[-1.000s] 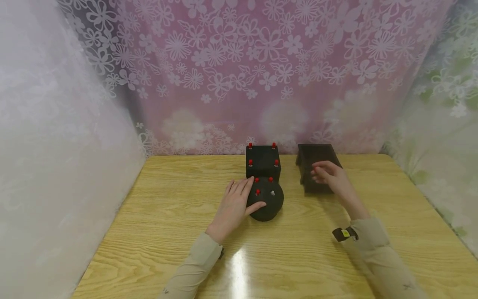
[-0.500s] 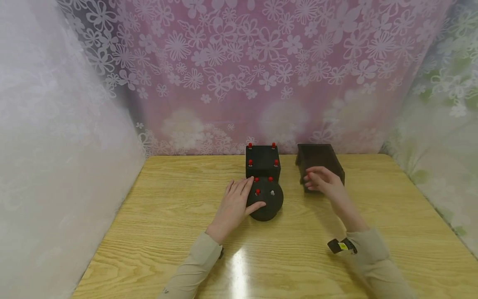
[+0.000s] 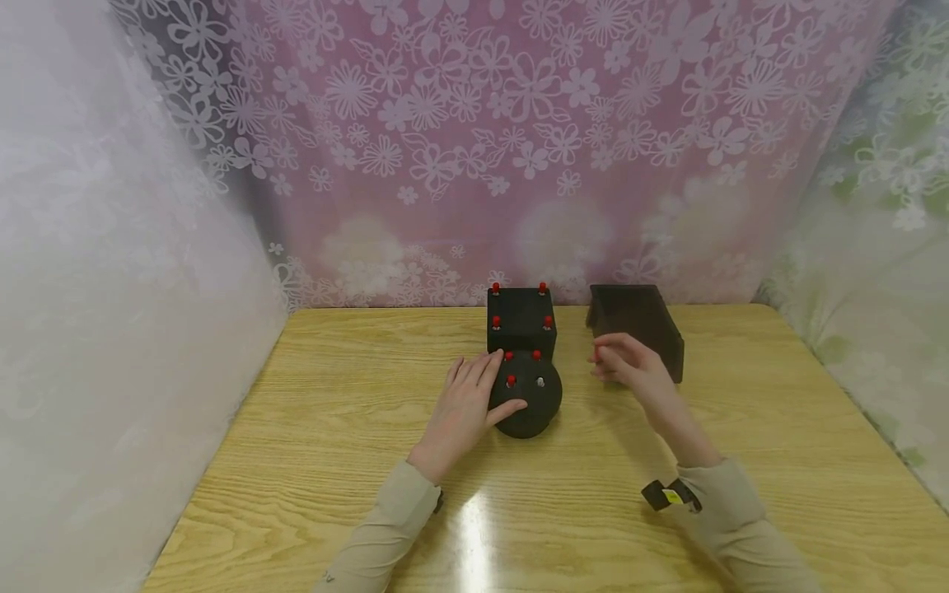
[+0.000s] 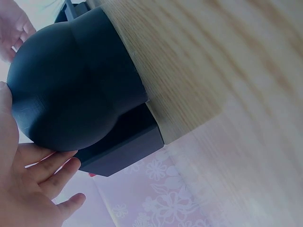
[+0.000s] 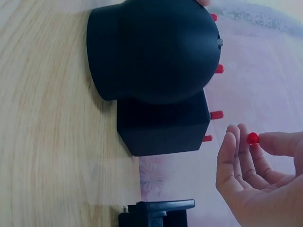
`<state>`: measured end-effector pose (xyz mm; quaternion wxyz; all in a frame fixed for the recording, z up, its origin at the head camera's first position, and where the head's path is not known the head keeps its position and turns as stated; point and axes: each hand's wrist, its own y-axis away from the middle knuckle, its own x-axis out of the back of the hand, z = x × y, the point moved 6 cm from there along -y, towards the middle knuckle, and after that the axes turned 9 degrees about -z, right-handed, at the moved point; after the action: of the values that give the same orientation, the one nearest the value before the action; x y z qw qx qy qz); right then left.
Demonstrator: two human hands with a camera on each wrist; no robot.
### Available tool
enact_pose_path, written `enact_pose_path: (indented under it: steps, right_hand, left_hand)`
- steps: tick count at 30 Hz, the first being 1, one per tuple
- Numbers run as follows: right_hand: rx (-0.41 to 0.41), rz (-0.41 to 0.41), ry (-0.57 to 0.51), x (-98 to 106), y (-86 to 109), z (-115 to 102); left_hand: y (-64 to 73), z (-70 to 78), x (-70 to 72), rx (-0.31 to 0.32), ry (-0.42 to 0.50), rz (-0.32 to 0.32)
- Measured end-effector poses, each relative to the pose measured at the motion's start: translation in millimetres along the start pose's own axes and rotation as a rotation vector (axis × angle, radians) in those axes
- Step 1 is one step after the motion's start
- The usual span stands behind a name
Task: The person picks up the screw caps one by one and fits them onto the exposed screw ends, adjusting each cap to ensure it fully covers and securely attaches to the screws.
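Note:
My left hand (image 3: pixel 461 410) rests on the left side of a black round-topped block (image 3: pixel 539 412), its thumb lying across the front and its fingers laid along the side, seen close in the left wrist view. On top of the block stand three red caps and one bare metal post (image 3: pixel 541 382). To the right, my right hand (image 3: pixel 643 380) is raised in front of a dark open bin. Between thumb and fingertips it pinches a small red cap (image 5: pixel 253 138), plainest in the right wrist view.
Right behind the round block sits a black square box (image 3: pixel 521 308) with several red caps on its top. The dark bin (image 3: pixel 665 329) stands at the back right of the wooden table (image 3: pixel 356 395). Floral curtain (image 3: pixel 445 148) hangs behind the table's far edge.
My right hand, pinching the red cap, has moved left and slightly toward me, away from over the bin and closer to the round block. The left hand has stayed in place.

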<state>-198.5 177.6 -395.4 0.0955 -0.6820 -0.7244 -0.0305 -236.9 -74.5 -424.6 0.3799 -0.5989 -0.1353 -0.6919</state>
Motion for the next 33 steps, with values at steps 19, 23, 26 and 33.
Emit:
enact_pose_path:
  steps: [19, 23, 26, 33]
  right_hand:
    - [0.036, -0.050, 0.065, -31.9, -9.6, -4.6]
    - [0.028, -0.046, 0.106, -38.4, -11.5, -7.6]
    - [0.015, -0.040, 0.145, -42.7, -12.6, -7.2]
    - [-0.001, -0.066, 0.231, -50.3, -12.6, -7.8]
  left_hand:
    - [-0.2, 0.5, 1.4, -0.002, -0.010, 0.001]
    - [-0.4, 0.1, 0.7, -0.002, -0.016, 0.005]
    - [-0.6, -0.4, 0.1, -0.001, -0.012, 0.007]
    - [-0.3, -0.3, -0.5, -0.009, -0.013, 0.015]
